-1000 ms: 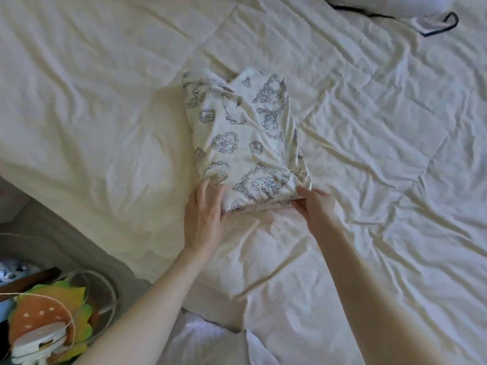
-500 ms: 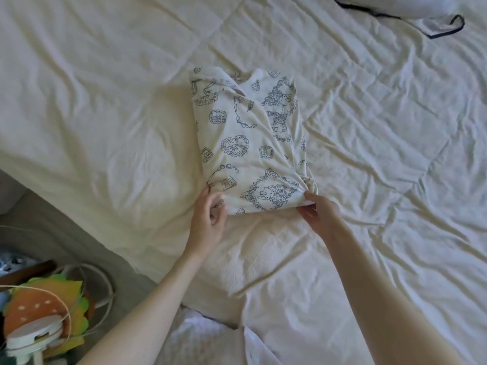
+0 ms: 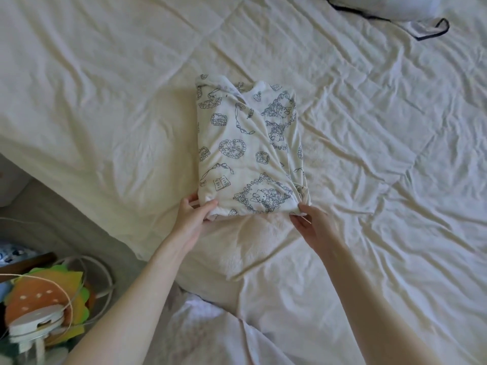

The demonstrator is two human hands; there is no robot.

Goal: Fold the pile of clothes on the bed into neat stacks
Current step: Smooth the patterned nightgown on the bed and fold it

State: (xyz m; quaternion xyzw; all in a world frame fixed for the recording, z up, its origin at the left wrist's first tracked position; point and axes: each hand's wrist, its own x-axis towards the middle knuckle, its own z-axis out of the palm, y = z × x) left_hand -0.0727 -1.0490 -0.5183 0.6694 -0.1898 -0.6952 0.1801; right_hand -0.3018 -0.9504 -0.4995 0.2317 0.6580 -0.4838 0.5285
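Compared with one second earlier, the left hand (image 3: pixel 191 222) no longer lies flat on the cloth: its thumb and fingers now pinch the near left corner of the folded printed garment (image 3: pixel 247 151). The right hand (image 3: pixel 313 227) keeps its pinch on the near right corner.

Count, near to far:
1. At 8 o'clock, off the bed: one clutter pile (image 3: pixel 39 309) with one orange-and-yellow felt piece and one white round part.
2. At 6 o'clock: one white cloth (image 3: pixel 210 330) at the near bed edge.
3. Two hands, both grasping the garment's near edge.
4. At centre: one folded printed garment, lying on the cream bed cover (image 3: pixel 105 88), long axis pointing to 12 o'clock.
5. At 1 o'clock, far edge: one white item with dark trim (image 3: pixel 411 14), partly cut off.
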